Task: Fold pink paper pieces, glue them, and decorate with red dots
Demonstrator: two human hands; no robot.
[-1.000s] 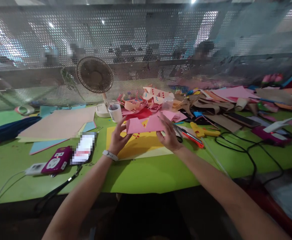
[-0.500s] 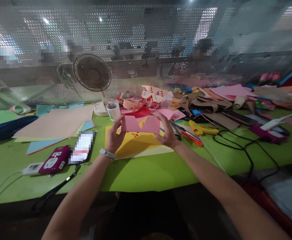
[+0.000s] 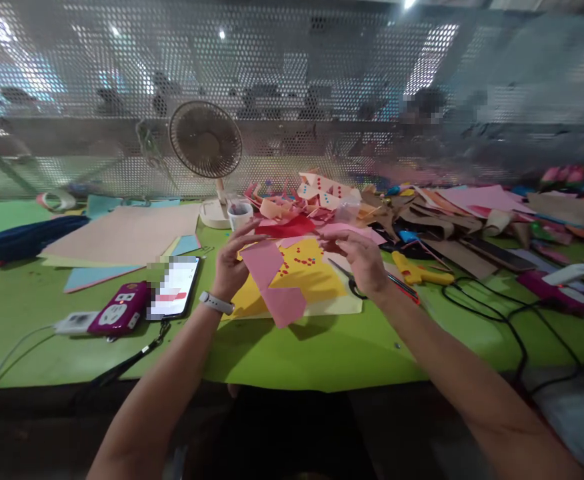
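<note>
A notched piece of pink paper (image 3: 263,263) hangs tilted from my left hand (image 3: 233,265), whose thumb side grips its upper left corner. My right hand (image 3: 365,261) is off the paper, its fingers loosely bent and apart with nothing between them. Beneath both hands lies a yellow sheet (image 3: 327,287) with small red dots and a blue one. Scissors (image 3: 356,288), partly hidden by my right hand, rest at the sheet's right edge.
A fan (image 3: 206,140) and a white cup (image 3: 241,215) stand behind. Cut paper scraps (image 3: 322,190) pile up at the back. A phone (image 3: 175,287) and purple power bank (image 3: 121,309) lie left. A yellow glue gun (image 3: 417,270) and black cable (image 3: 512,320) are right.
My right hand has let go of the pink paper and moved slightly right. The paper, level between both hands before, now slants down to the right from my left hand. The view has shifted slightly.
</note>
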